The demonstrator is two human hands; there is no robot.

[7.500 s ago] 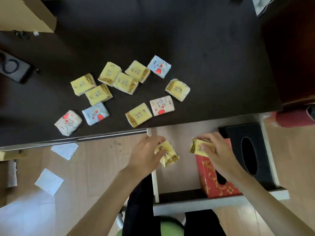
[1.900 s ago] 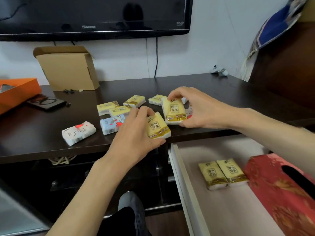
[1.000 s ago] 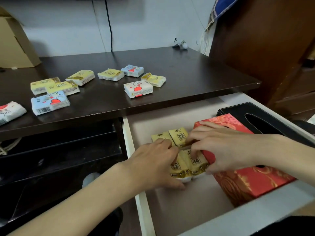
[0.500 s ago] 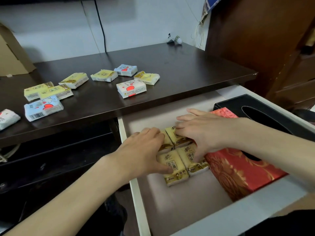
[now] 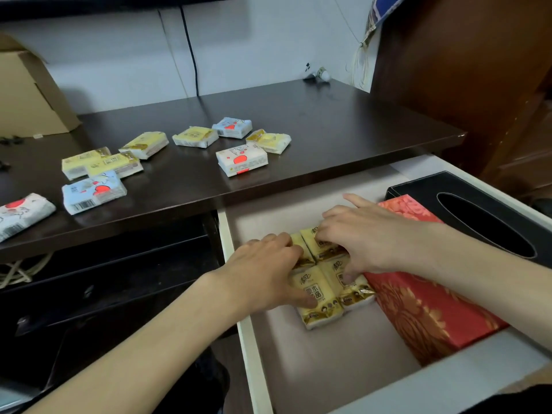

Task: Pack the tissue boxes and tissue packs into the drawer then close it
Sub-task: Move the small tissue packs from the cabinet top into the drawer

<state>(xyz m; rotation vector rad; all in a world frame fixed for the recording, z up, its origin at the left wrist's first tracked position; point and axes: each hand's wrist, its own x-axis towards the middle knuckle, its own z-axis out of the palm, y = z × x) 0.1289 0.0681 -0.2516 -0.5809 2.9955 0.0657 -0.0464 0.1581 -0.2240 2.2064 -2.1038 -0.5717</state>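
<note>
- Four yellow tissue packs [image 5: 321, 294] lie in a two-by-two block on the floor of the open drawer [image 5: 337, 363], just beside the red tissue box [image 5: 430, 318]
- Left hand [image 5: 263, 273] lies flat, palm down, fingers spread on the left pair of the block; it presses rather than grips, thumb on the near-left pack
- Right hand [image 5: 367, 237] is likewise open and flat, fingers resting on the far-right pack and thumb reaching toward the near-right one; nothing is closed in it
- Black tissue box [image 5: 478, 210] stands on the red box's right, against the drawer's right wall
- Dark desktop [image 5: 343, 121] above the drawer carries more packs: yellow ones [image 5: 98, 165], one light blue pack [image 5: 94, 192] near the front edge, another blue one [image 5: 232, 127] further back, a white pack with red print [image 5: 242, 159] and one more white pack [image 5: 22, 213] at the far left
- Cardboard box [image 5: 27, 97] sits at the desktop's back left
</note>
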